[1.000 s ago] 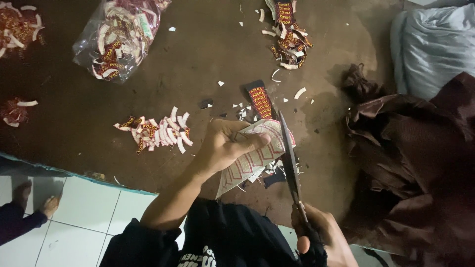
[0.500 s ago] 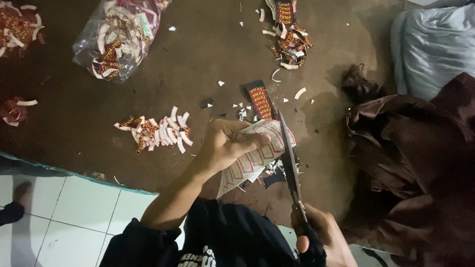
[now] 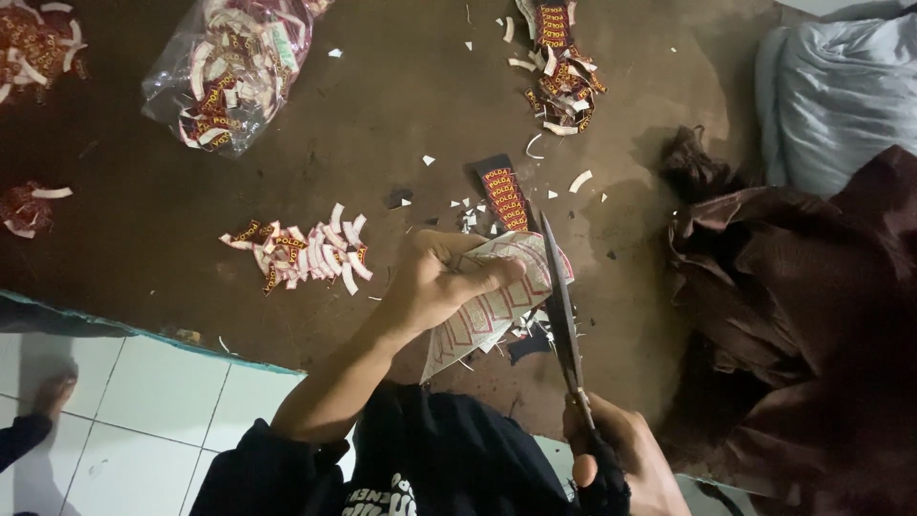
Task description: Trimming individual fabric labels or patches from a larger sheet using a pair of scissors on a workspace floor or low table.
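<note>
My left hand point(image 3: 441, 285) grips a curled white sheet of woven labels point(image 3: 492, 306) with red outlines, held just above the brown floor mat point(image 3: 401, 124). My right hand point(image 3: 621, 459) holds long scissors point(image 3: 562, 306) by the handles; the blades point away from me and run along the sheet's right edge, nearly closed. A dark strip of red-and-yellow labels point(image 3: 503, 196) lies on the mat just beyond the sheet.
A pile of cut labels point(image 3: 301, 250) lies left of my hand, another point(image 3: 559, 67) at top centre. A clear plastic bag of labels point(image 3: 234, 72) sits top left. Brown cloth point(image 3: 793, 315) is heaped at right, a grey bundle point(image 3: 841, 86) top right. White tiles point(image 3: 153, 401) show lower left.
My hands, the sheet and the scissors have barely moved. A person's foot at the lower left tiles has shifted.
</note>
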